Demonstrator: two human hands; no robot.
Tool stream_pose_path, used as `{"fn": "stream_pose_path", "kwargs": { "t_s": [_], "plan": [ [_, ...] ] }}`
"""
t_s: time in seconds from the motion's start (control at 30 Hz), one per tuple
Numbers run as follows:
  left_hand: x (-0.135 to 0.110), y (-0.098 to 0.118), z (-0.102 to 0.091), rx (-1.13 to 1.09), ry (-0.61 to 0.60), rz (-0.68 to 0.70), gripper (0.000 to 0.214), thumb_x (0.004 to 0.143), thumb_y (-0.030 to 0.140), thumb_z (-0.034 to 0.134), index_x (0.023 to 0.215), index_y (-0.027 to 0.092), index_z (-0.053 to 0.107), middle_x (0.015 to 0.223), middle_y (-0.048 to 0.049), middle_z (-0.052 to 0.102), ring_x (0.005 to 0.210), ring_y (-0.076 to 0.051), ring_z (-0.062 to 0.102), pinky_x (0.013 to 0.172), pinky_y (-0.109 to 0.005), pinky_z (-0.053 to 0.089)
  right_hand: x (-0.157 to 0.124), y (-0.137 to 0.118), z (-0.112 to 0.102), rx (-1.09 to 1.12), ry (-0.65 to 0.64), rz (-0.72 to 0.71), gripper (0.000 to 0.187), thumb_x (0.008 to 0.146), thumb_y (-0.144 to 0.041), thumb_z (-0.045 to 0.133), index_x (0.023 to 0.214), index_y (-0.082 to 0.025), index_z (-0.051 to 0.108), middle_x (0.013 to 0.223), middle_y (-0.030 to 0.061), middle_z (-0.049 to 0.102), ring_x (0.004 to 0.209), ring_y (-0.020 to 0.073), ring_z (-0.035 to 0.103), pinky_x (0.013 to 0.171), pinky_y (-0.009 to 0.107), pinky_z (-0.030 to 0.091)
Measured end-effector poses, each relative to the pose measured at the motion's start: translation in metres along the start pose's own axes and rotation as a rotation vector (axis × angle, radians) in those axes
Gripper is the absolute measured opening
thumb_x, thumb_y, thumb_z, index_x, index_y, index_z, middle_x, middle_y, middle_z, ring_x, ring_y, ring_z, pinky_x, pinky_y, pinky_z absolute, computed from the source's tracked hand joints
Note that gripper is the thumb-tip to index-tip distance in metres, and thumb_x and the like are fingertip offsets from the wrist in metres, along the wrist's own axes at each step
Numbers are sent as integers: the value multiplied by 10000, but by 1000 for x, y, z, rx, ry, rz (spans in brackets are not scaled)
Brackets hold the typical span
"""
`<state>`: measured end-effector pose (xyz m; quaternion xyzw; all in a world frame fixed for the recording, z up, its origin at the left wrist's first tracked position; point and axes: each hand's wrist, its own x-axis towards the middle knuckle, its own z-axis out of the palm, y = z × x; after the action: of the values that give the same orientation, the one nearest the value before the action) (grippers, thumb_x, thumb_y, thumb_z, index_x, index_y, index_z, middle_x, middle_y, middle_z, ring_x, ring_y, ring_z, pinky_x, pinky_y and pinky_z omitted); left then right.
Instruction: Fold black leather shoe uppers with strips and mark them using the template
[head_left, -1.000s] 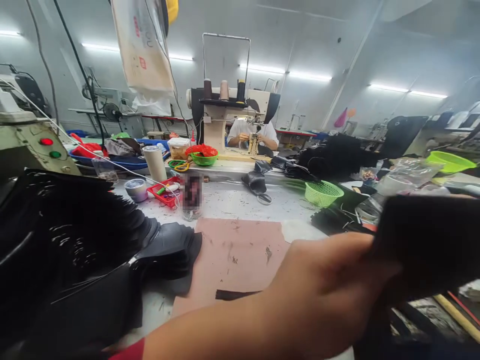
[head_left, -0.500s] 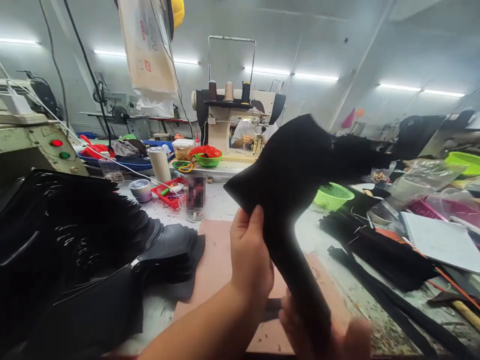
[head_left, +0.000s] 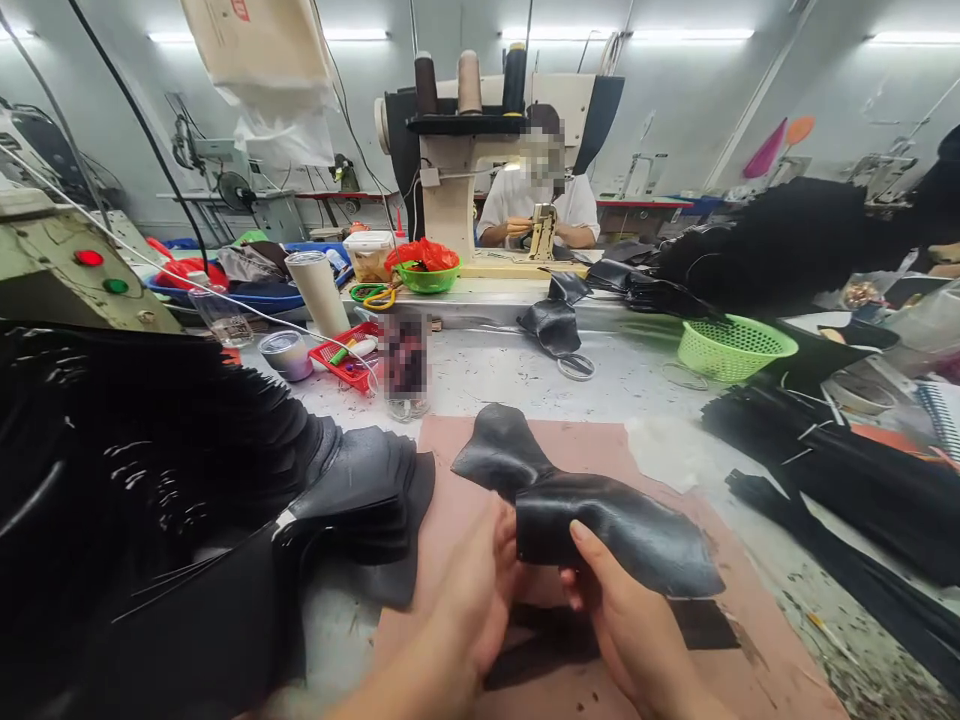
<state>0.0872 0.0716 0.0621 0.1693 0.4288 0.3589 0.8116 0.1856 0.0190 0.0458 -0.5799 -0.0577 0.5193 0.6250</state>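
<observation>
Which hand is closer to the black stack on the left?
Left. The left hand is just right of the black stack, apart from it; the right hand is farther to the right, thumb on the shiny black piece.

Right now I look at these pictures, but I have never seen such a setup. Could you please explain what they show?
There is no robot here: the camera sits on a person's head and looks forward and down at two bare hands. The right hand holds a glossy black piece, thumb on top. The left hand is at its near-left edge; whether it grips is unclear. Below lies a pink sheet on a pale worktable. To the left is a big stack of black pieces; to the right, a green basket. Beyond stands a sewing machine, with another person behind it.
</observation>
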Motion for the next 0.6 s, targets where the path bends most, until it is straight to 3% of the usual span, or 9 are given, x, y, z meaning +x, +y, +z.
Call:
{"fn": "stream_pose_path", "kwargs": {
  "t_s": [0.1,0.17,0.27,0.4,0.6],
  "plan": [
    [-16,-7,-10,11,-148,-55,307,869,351,453,885,109,641,810,-91,686,655,-152,632,634,-252,494,2,4,-5,-156,8,-27,339,555,-456,759,594,-148,623,517,-5,597,466,136,520,453,248,428],
    [-14,-7,-12,50,-207,-49,261,813,336,538,939,121,614,861,-96,681,630,-173,629,600,-301,504,-1,4,-6,-300,34,-41,333,577,-473,732,570,-157,629,514,9,611,485,168,552,482,271,445],
    [-3,-4,-13,115,-139,100,395,690,218,663,1062,176,536,976,-74,657,737,-179,635,672,-312,509,-5,3,-5,-483,70,-69,350,607,-497,694,505,-172,611,475,25,612,490,192,582,512,284,456],
    [11,-1,-18,329,-37,328,586,605,101,661,1152,214,486,1119,-80,605,834,-160,612,793,-300,473,-4,-1,-4,-606,104,-46,385,632,-526,657,480,-175,612,482,42,627,481,188,587,540,292,469],
    [21,7,-30,835,-101,393,572,677,95,533,1235,194,452,986,-64,647,643,-132,592,589,-267,482,-6,-9,0,-744,61,-75,287,659,-442,648,540,-181,650,498,26,633,522,185,612,548,279,487]
  ]
}}
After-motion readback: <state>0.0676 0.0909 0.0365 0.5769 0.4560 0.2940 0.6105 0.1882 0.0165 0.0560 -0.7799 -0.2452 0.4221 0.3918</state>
